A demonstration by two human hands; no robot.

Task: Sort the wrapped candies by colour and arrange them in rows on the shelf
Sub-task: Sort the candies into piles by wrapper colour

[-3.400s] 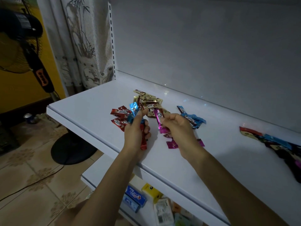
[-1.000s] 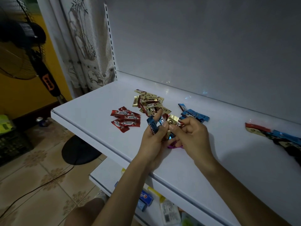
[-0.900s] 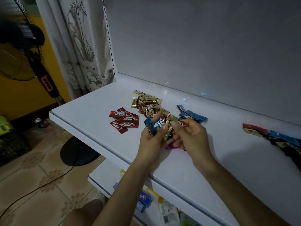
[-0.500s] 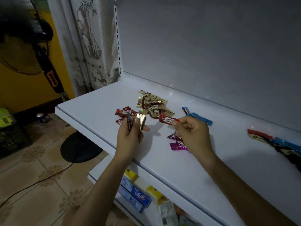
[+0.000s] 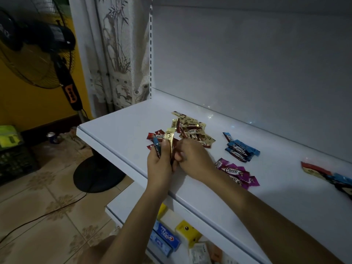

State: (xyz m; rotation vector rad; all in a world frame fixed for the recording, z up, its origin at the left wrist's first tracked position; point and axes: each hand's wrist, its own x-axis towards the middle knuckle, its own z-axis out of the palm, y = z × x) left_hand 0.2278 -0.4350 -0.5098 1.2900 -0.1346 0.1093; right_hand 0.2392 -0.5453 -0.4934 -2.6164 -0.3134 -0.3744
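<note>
Your right hand [image 5: 194,161] has come across from the gold pile [image 5: 192,129] to meet your left hand [image 5: 159,164]. Half a second ago the two were apart; now they are touching just above the front of the white shelf [image 5: 118,130]. Your left hand is gripping a bunch of unsorted Choco candies [image 5: 167,147] upright, with a gold-wrapped candy [image 5: 170,139] and a blue-wrapped candy [image 5: 157,147] sticking up past the thumb. Your right hand's fingers are curling in against that bunch, but I cannot tell whether they are already pinching a wrapper.

You are working close to the shelf's front lip, so a wrapper slipping out would likely be dropping to the lower shelf [image 5: 122,204] or the tiled floor. The foil looks slick, and pulling one candy free could be dragging its neighbour out too. Your left hand is hanging right over the red pile [image 5: 155,136] and hiding part of it, so a careless knuckle could be scattering it. The red and gold piles are lying just beside each other, so a loose drop there could be mixing the colours again.

The blue pile [image 5: 240,149] and the magenta pile [image 5: 236,173] are lying to your right as loose heaps, not yet rows. A mixed heap [image 5: 323,173] is waiting at the far right edge, well apart. A pedestal fan [image 5: 40,46] is standing off the shelf's left end, a drink can [image 5: 51,137] is sitting on the floor, and toothpaste boxes [image 5: 165,240] are lying on the lower shelf.
</note>
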